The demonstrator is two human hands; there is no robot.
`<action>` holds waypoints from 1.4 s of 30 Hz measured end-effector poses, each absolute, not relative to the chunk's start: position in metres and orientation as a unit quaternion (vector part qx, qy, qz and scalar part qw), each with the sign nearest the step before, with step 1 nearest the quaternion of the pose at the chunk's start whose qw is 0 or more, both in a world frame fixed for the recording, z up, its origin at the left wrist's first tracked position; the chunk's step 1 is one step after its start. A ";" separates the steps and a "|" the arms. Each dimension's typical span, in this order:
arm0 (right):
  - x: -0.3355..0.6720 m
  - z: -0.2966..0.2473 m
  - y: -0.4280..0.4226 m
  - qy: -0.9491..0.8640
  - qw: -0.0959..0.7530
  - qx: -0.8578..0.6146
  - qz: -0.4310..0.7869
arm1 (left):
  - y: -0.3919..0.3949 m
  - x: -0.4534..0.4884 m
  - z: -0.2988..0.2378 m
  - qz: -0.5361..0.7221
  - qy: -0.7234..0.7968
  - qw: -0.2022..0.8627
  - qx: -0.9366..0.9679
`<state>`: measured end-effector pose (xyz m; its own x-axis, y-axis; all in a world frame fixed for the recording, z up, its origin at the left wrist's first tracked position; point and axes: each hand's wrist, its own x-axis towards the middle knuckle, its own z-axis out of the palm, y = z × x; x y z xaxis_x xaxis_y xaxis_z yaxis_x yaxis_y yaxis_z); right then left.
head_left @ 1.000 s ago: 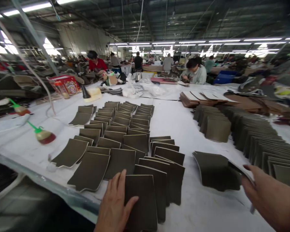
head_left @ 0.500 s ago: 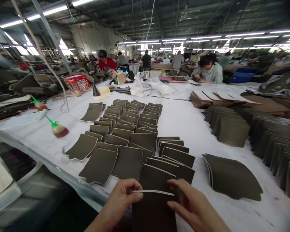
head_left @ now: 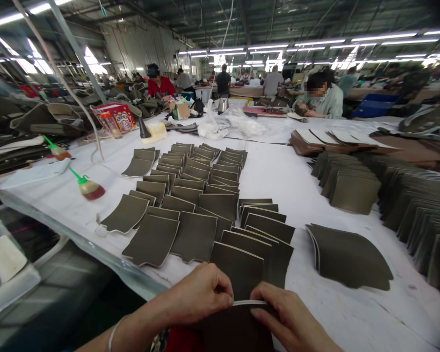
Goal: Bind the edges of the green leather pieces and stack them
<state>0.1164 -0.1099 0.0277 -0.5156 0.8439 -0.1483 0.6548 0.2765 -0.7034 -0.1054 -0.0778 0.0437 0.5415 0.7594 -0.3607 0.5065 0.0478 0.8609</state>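
A dark olive-brown panel [head_left: 238, 328] with a pale top edge is held upright at the bottom of the head view. My left hand [head_left: 209, 292] is closed, its fingertips pinching that edge left of the middle. With thumb and fingers, my right hand [head_left: 284, 313] grips the edge near the right corner. The panel's lower part runs out of the frame. Just beyond my hands, overlapping panels [head_left: 238, 266] of the same colour lie in rows on the white-covered table [head_left: 275, 171]. A small stack of curved panels [head_left: 352, 256] rests to the right.
Dense rows of upright panels [head_left: 355, 191] stand at the right. Brown pieces with white tops [head_left: 311, 139] lie behind them. At the left is a green-spouted bottle [head_left: 90, 187] of reddish liquid. Crumpled plastic [head_left: 216, 127] sits farther back. A co-worker [head_left: 324, 98] works across the table.
My left hand has slid right along the panel's top edge, from its left corner towards the middle. My right hand, apart from the edge before, has closed on it.
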 end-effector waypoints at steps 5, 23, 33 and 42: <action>0.109 0.026 -0.121 -0.862 0.183 -0.435 0.185 | -0.076 -0.105 0.032 0.114 0.437 0.630 0.632; 0.088 0.006 -0.127 -0.873 0.310 -0.366 0.083 | -0.080 -0.104 0.026 0.121 0.454 0.677 0.566; 0.092 0.015 -0.121 -0.880 0.246 -0.379 0.145 | -0.086 -0.096 0.030 0.090 0.449 0.535 0.710; 0.104 0.083 -0.117 -0.896 0.197 -0.323 0.235 | -0.050 -0.099 0.071 0.096 0.430 0.420 0.793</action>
<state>0.1037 -0.1166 0.0828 -0.7143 0.6704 0.2008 0.4854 0.6814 -0.5478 -0.0993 -0.0496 0.0712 0.6114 0.7631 -0.2096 0.6026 -0.2772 0.7484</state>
